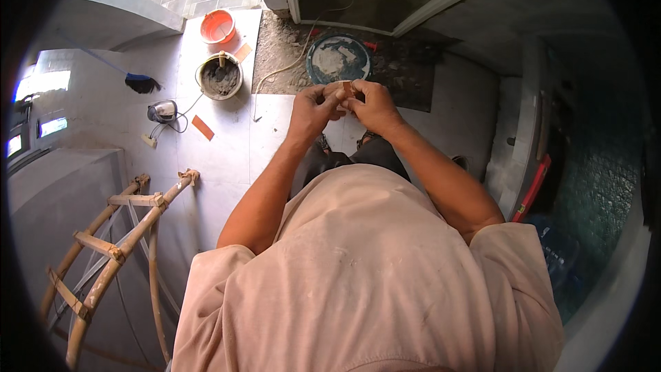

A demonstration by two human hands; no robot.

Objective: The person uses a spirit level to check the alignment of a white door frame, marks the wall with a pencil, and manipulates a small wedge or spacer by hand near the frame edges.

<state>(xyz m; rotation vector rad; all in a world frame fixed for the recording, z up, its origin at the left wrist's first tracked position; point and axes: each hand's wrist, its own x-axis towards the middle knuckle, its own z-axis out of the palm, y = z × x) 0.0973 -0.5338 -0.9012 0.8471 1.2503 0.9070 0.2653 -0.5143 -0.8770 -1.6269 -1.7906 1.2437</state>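
My left hand [313, 109] and my right hand [375, 107] meet in front of me at the far end of my outstretched arms. Between their fingertips is a small orange-brown piece [348, 88], its kind unclear. My right fingers pinch it from the right, and my left fingers close on its left side, partly hiding it. Just beyond the hands sits a round dark-teal tub [311, 55] with pale grey, crusted material inside. To the left on the floor lies a flat orange strip [203, 127], similar in colour to the held piece.
A bucket of grey mortar [239, 83] and an orange bucket [217, 26] stand far left. Nearer lie a corded silver device [163, 111] and a blue broom [142, 83]. A bamboo ladder [103, 289] rises at left; a red spirit level [533, 189] leans at right.
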